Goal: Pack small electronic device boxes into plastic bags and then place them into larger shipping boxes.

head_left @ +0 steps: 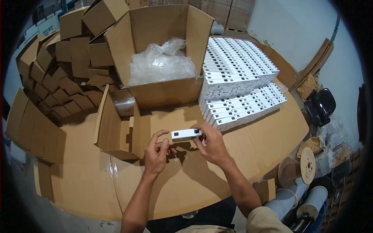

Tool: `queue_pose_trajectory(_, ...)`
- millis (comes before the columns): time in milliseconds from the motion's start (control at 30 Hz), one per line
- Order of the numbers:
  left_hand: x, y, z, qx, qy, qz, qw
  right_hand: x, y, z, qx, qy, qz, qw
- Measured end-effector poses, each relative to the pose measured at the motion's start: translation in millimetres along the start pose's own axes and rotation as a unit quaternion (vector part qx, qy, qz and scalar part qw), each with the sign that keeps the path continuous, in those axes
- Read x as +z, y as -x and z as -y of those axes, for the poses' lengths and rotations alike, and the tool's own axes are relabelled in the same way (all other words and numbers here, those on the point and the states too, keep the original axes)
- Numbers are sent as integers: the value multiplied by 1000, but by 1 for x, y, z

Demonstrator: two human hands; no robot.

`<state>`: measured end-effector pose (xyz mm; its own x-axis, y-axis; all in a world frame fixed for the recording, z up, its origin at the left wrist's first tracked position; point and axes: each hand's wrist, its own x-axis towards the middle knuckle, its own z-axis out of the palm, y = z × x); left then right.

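Note:
A slim white box (182,134) with black square marks near its ends is held above the cardboard-covered table. My right hand (211,143) grips its right end between thumb and fingers. Just left of the box, my left hand (157,153) is apart from it, thumb and fingers spread with nothing between them. An open brown carton (101,124) stands to the left of my left hand, with a clear plastic-wrapped item (125,106) at its far end. Stacked in rows at the right back are many similar white boxes (241,68).
Behind the hands stands a large open carton (167,93) filled with clear plastic wrap (161,64). Brown cartons (79,58) pile up at the far left. Cable spools (307,166) and a black chair (322,105) are beyond the table's right edge.

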<state>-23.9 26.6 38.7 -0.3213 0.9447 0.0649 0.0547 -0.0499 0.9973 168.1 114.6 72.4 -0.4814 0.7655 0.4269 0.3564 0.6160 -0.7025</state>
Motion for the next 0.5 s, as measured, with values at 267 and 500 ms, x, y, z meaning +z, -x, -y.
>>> queue_pose_trajectory(267, -1, -8, 17, 27, 26, -14, 999, 20, -4, -7, 7, -54, 12, 998)
queue_pose_trajectory(500, -1, -18, 32, 59, 34, -50, 996, 46, 0, -36, 86, -285, -6, 955)
